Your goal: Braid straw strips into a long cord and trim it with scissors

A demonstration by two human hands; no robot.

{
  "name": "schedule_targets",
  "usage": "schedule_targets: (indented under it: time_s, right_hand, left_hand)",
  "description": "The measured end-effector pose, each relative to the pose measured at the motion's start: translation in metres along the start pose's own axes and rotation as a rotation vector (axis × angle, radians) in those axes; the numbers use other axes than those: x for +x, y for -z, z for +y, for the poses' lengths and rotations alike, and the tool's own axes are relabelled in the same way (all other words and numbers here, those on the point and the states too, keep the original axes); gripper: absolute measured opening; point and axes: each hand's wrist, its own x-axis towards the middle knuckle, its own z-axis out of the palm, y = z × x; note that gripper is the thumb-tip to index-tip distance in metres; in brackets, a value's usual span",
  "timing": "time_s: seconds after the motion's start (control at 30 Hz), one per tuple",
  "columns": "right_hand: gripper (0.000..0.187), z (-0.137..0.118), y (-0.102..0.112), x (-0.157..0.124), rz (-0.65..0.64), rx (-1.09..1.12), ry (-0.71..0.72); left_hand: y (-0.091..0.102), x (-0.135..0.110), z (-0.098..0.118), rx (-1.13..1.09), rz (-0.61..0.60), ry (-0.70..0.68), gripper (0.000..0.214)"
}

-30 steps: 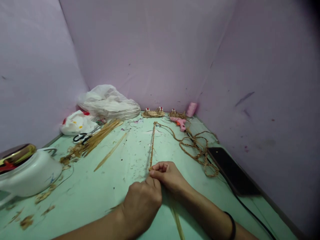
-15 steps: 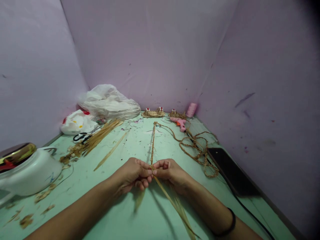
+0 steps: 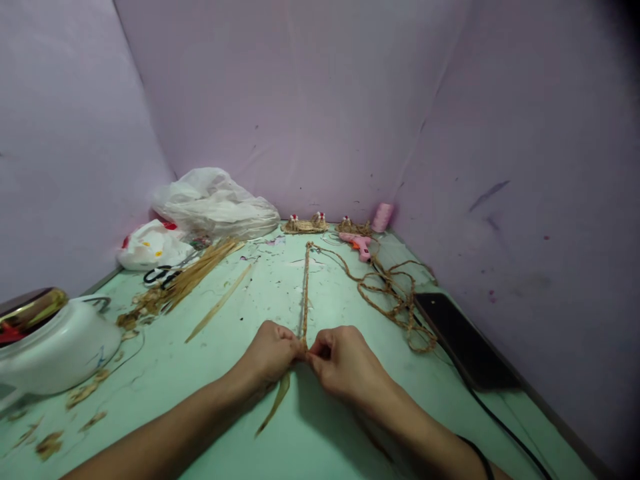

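A thin braided cord of dry plant fibre (image 3: 306,287) runs straight from the back of the table down to my two hands. My left hand (image 3: 273,350) is closed, pinching the near end of the braid. Close against it, my right hand (image 3: 345,363) pinches the same end between thumb and fingers. A loose fibre strand (image 3: 277,403) hangs below my left hand; the other strands are mostly hidden behind my right hand and forearm. Past its far end, the cord continues into a loose braided coil (image 3: 385,300) at the right.
A bundle of dry strips (image 3: 205,270) and black-handled scissors (image 3: 159,273) lie left, near a white pot (image 3: 60,347) and plastic bags (image 3: 215,203). At right are a pink glue gun (image 3: 357,245), a pink thread spool (image 3: 383,218) and a dark phone-like slab (image 3: 465,343). Woven pieces (image 3: 305,227) stand at the back.
My right hand has turned over, knuckles up, and both hands have come slightly nearer. The strands that hung to the right are now mostly out of sight; the left strand shows more clearly.
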Motion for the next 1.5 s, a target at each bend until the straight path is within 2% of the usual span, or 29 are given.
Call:
schedule_targets:
  time_s: [0.13,0.27,0.37,0.47,0.53,0.6,0.67,0.73,0.8,0.83,0.97,1.1,1.17,1.33,1.43,1.5]
  right_hand:
    - [0.019,-0.001,-0.004,-0.007,0.011,-0.057,0.148]
    - [0.019,-0.004,-0.007,-0.012,-0.019,-0.208,0.278]
    - [0.017,-0.007,-0.002,-0.014,-0.067,-0.266,0.317]
    - [0.024,-0.005,0.012,-0.006,-0.064,-0.163,0.206]
    - [0.031,0.0,0.024,0.002,-0.001,-0.003,0.073]
    - [0.028,0.003,0.031,0.01,0.042,0.223,-0.074]
    - [0.018,0.003,0.033,0.015,-0.049,0.517,-0.221]
    - [0.011,0.002,0.026,0.017,-0.235,0.78,-0.306]
    - [0.009,0.001,0.014,0.017,-0.362,0.9,-0.323]
    - [0.01,0.002,0.009,0.018,-0.363,0.898,-0.327]
    - [0.011,0.007,-0.005,0.023,-0.215,0.797,-0.278]
    - [0.01,0.006,-0.004,0.022,-0.195,0.888,-0.284]
    - [0.009,0.003,-0.003,0.019,-0.196,0.94,-0.305]
    - [0.005,0.002,-0.009,0.016,-0.171,1.002,-0.343]
    - [0.009,0.005,-0.015,0.018,-0.147,1.012,-0.333]
    - [0.013,0.007,-0.016,0.019,-0.142,1.031,-0.331]
  left_hand:
    - [0.003,0.001,-0.002,-0.059,-0.035,0.007,0.016]
    - [0.005,0.0,-0.004,-0.073,-0.073,-0.032,0.017]
    - [0.005,0.0,-0.003,-0.089,-0.053,-0.018,0.011]
    - [0.006,0.0,-0.002,-0.127,-0.088,0.01,0.01]
    - [0.007,0.001,-0.002,-0.142,-0.125,0.002,0.012]
    - [0.008,0.002,-0.003,-0.138,-0.151,-0.015,0.012]
    - [0.009,0.003,-0.005,-0.13,-0.155,-0.035,0.013]
    - [0.008,0.005,-0.007,-0.124,-0.158,-0.062,0.012]
    - [0.008,0.006,-0.009,-0.111,-0.171,-0.104,0.01]
    - [0.008,0.007,-0.01,-0.088,-0.175,-0.128,0.009]
    - [0.014,0.005,-0.007,0.18,-0.129,-0.25,0.013]
    - [0.02,-0.007,0.003,0.53,-0.091,-0.288,0.025]
    - [0.017,-0.015,0.003,0.65,-0.048,-0.313,0.027]
    - [-0.001,-0.03,-0.014,0.919,0.078,-0.507,0.031]
    - [-0.007,-0.033,-0.018,1.059,0.101,-0.519,0.033]
    - [-0.004,-0.033,-0.013,1.083,0.065,-0.515,0.031]
